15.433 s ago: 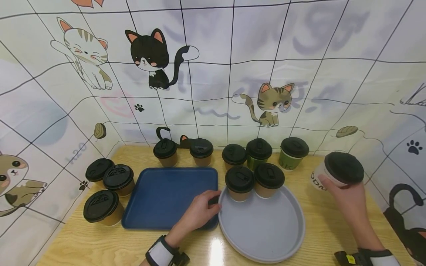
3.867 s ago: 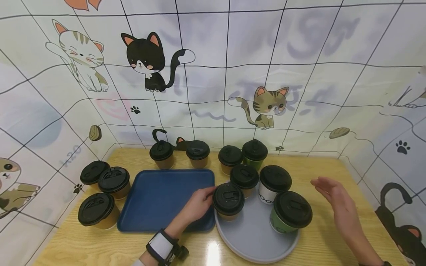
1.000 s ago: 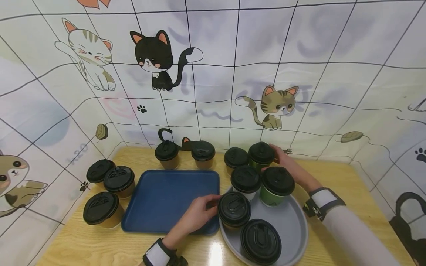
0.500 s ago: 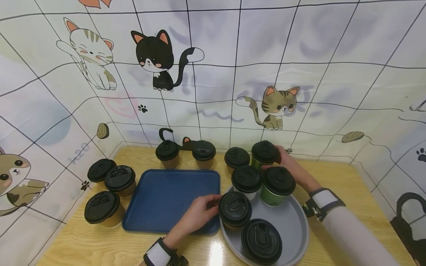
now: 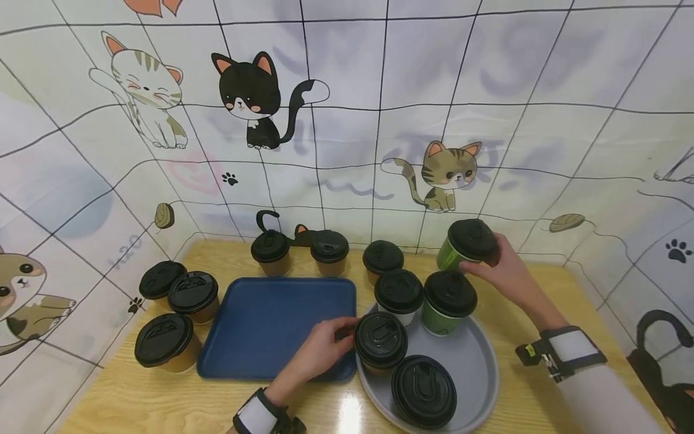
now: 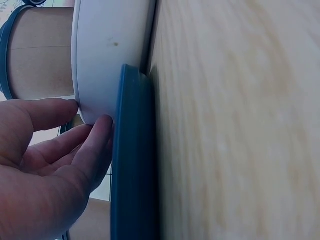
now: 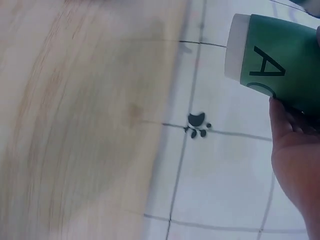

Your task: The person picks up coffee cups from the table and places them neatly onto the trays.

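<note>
My right hand (image 5: 506, 271) grips a green paper cup (image 5: 451, 256) with a black lid, held tilted at the back right; its printed green side shows in the right wrist view. My left hand (image 5: 323, 346) pinches the left rim of a round grey tray (image 5: 477, 386), thumb at the rim's top edge and fingers against its outer wall in the left wrist view. Several black-lidded cups stand on this tray: a white cup (image 5: 403, 316), another green cup (image 5: 438, 320), a brown cup (image 5: 381, 340), and one at the front whose lid (image 5: 424, 392) hides its body.
Left of the round tray lies a blue rectangular tray (image 5: 271, 325), bare. Brown lidded cups stand behind it, such as this brown cup (image 5: 329, 265), and several more, including a large cup (image 5: 181, 355), at its left. A cat-printed cloth (image 5: 347, 138) closes off the table's back and sides.
My right hand has lifted the green cup from the back row and carried it right. Over the longer span, white and green cups joined the tray, and its cups have shifted round counterclockwise.
</note>
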A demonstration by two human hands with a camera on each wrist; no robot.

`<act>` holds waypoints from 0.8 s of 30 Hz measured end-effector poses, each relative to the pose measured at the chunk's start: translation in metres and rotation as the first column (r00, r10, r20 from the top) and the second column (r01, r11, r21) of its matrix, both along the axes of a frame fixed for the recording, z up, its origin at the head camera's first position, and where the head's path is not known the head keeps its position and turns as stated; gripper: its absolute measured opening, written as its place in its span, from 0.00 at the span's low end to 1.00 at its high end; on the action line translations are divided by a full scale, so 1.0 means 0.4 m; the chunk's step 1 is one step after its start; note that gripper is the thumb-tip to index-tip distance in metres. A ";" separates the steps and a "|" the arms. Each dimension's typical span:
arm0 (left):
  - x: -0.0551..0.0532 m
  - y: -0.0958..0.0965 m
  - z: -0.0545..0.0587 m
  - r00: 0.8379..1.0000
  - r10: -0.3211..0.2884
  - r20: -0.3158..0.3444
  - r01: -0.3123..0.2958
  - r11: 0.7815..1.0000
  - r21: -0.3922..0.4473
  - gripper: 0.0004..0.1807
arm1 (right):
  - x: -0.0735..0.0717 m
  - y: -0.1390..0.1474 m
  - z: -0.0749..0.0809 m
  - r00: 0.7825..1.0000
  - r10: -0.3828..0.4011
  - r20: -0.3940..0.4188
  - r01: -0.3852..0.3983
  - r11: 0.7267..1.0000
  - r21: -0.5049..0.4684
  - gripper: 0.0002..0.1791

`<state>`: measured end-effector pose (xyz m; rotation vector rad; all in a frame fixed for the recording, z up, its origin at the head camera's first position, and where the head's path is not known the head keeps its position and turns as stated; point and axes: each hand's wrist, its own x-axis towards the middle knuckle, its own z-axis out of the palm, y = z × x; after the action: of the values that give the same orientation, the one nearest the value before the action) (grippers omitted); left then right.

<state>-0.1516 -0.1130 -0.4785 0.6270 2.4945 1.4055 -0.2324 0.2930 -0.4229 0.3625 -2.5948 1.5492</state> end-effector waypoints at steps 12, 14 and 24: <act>0.000 0.002 0.006 1.000 0.002 -0.019 -0.002 1.000 0.001 0.20 | 0.114 0.069 0.039 0.985 -0.066 -0.159 0.059 0.997 -0.050 0.40; 0.000 0.003 0.005 1.000 0.002 -0.022 -0.002 1.000 0.003 0.20 | 0.135 0.077 0.041 0.984 -0.085 -0.159 0.081 0.996 -0.031 0.41; 0.000 0.003 -0.001 1.000 -0.001 -0.023 0.002 1.000 0.014 0.20 | 0.237 0.093 0.064 0.973 -0.164 -0.165 0.167 0.986 0.005 0.46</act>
<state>-0.1517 -0.1118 -0.4788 0.6515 2.5036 1.4244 -0.1378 0.3303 -0.3975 0.2549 -2.4468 1.3801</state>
